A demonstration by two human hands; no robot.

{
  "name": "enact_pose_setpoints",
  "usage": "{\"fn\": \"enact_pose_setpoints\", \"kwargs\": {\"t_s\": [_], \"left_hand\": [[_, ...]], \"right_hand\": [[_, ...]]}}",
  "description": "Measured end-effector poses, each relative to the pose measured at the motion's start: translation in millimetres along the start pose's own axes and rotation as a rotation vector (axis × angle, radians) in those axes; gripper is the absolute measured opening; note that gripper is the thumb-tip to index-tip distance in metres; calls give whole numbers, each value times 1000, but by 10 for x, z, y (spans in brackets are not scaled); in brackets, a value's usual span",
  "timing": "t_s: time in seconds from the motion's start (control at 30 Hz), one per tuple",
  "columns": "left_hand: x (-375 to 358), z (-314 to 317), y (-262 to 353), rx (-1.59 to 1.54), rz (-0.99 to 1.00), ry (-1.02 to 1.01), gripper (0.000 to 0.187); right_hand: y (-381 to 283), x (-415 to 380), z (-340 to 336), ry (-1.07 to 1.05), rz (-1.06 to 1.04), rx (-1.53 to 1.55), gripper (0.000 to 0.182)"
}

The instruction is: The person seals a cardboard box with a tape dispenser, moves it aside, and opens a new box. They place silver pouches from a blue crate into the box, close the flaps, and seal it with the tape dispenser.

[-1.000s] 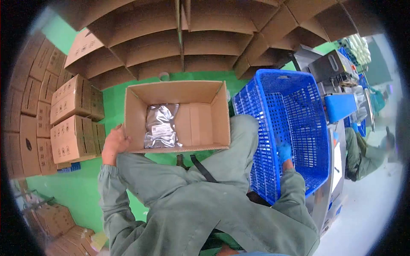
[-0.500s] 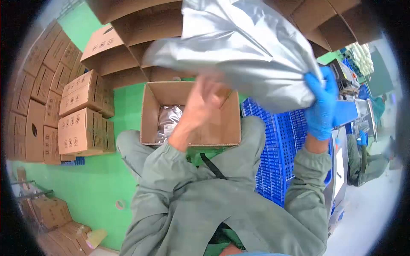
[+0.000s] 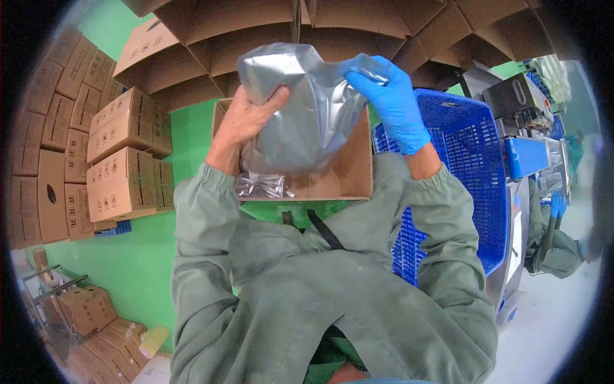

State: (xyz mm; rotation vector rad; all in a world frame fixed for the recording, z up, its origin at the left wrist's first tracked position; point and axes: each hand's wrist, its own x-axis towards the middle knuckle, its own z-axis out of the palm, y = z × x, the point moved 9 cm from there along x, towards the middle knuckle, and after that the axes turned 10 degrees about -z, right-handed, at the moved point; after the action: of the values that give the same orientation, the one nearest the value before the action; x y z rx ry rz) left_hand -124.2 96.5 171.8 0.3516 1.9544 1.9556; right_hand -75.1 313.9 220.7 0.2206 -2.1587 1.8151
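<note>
A shiny silver foil bag hangs upright between my hands, over an open cardboard box in front of my knees. My bare left hand grips its left side, thumb across the near face. At the bag's top right corner, my blue-gloved right hand pinches the foil. Another silver bag lies in the left part of the box, partly hidden behind the held one.
Blue plastic crates stand to the right of the box. Open cardboard cartons line the far side. Closed cartons are stacked at left on the green floor. A co-worker is at the far right.
The foil bag came down from high on the right to above the box. My left hand, previously blurred near the bag's underside, now holds its left side. The crates look farther apart.
</note>
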Motion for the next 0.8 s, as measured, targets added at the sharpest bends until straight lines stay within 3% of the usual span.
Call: {"fn": "enact_pose_setpoints", "kwargs": {"t_s": [0.07, 0.1, 0.13, 0.17, 0.2, 0.23, 0.3, 0.33, 0.4, 0.47, 0.5, 0.57, 0.6, 0.63, 0.67, 0.7, 0.73, 0.8], "left_hand": [[35, 63, -110, 370, 43, -134, 41], [-79, 209, 59, 539, 397, -238, 45], [-115, 161, -90, 536, 389, -241, 45], [-247, 206, -366, 758, 394, -307, 47], [-375, 225, -584, 980, 394, -368, 50], [-443, 149, -620, 979, 384, -364, 50], [-523, 60, -946, 942, 22, -531, 53], [-537, 65, -926, 944, 19, -536, 53], [-513, -83, -1048, 985, -321, -473, 53], [-536, -15, -1460, 1040, -308, -571, 56], [-552, 45, -1688, 1090, -304, -673, 59], [-434, 229, -1839, 1171, -335, -732, 63], [-399, 335, -1936, 1237, -387, -787, 68], [-267, 454, -1941, 1243, -377, -787, 68], [-119, 489, -2010, 1295, -494, -778, 68], [-37, 480, -2102, 1344, -614, -768, 70], [38, 522, -2210, 1349, -606, -771, 70], [220, 455, -2566, 1072, -879, -562, 87]], "right_hand": [[106, -79, -97, -87, -92, -49, 19], [151, -242, -108, -203, -82, -179, 16], [268, -481, -56, -439, -92, -332, 16], [376, -766, 3, -681, -101, -482, 16], [448, -1032, -2, -804, 54, -538, 17], [498, -1291, -13, -922, 209, -593, 17], [375, -1503, -57, -824, 284, -425, 17], [343, -1536, -97, -714, 352, -268, 17], [378, -1538, -141, -624, 389, -224, 16], [432, -1348, -258, -467, 127, -461, 28], [572, -1322, -247, -455, 116, -468, 28], [622, -1219, -298, -280, -192, -959, 50], [728, -1230, -245, -271, -191, -965, 50], [873, -1204, -237, -238, -92, -1046, 59], [980, -1177, -244, -201, 9, -1123, 68], [966, -1149, -163, -192, 11, -1126, 68], [1032, -1147, -134, -200, 132, -1182, 69], [1156, -1175, -125, -201, 255, -1238, 70]]}}
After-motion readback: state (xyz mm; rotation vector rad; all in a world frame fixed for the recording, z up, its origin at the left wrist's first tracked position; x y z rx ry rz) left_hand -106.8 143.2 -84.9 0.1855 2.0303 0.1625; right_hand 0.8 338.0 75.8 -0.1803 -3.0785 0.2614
